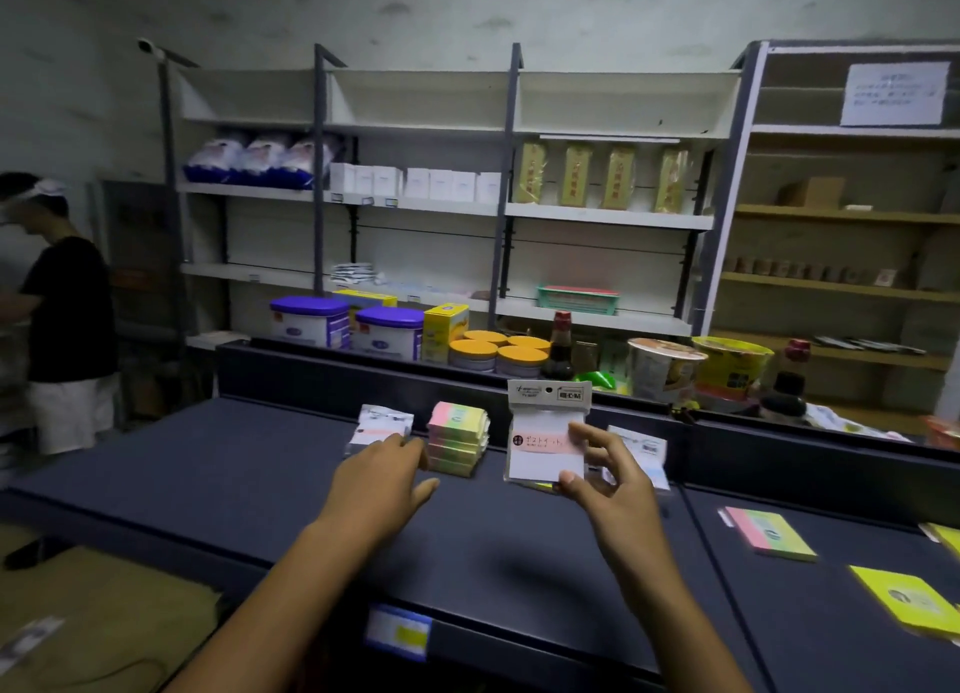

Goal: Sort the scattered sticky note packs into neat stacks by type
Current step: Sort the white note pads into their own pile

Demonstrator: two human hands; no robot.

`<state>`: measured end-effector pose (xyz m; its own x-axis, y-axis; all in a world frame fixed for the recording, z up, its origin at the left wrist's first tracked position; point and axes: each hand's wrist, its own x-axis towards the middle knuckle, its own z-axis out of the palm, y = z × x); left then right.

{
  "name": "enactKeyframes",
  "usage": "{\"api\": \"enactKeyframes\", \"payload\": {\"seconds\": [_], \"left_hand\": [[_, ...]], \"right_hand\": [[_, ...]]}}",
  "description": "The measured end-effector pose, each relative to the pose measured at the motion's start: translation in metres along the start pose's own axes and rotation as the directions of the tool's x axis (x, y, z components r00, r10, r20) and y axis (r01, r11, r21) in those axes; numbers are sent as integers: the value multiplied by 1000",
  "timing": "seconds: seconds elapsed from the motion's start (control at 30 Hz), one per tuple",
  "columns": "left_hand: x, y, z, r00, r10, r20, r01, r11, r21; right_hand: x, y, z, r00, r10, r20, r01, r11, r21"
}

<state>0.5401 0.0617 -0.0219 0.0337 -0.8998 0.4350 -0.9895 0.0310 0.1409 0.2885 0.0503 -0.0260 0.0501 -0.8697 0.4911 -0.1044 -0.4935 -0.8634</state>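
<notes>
My right hand (605,479) holds a clear-bagged sticky note pack (545,435) upright by its right edge, above the dark shelf (208,474). My left hand (382,471) lies flat, fingers apart, touching a stack of white packs with a pink band (376,424). Right beside it stands a neat stack of pink-green-yellow packs (457,435). Another white pack (647,448) lies partly hidden behind my right hand. On the right shelf section lie a loose pink-green pack (769,531) and a yellow pack (906,599).
A raised divider (363,375) backs the shelf; behind it stand tubs, yellow-lidded tins, a sauce bottle and noodle cups. White shelving with goods fills the back wall. A person in a black shirt (62,318) stands at far left. A price label (397,635) sits on the front edge.
</notes>
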Motion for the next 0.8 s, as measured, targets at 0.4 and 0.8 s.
{"api": "enactKeyframes", "payload": {"seconds": [0.4,0.8], "left_hand": [[44,-159,7,997,-82,4,82,996,36],[63,-216,22,992,-126,-8,126,992,-9]], "right_hand": [[64,25,169,996,78,48,-80,996,40],[128,84,260,973,204,106,-156,924,-350]]}}
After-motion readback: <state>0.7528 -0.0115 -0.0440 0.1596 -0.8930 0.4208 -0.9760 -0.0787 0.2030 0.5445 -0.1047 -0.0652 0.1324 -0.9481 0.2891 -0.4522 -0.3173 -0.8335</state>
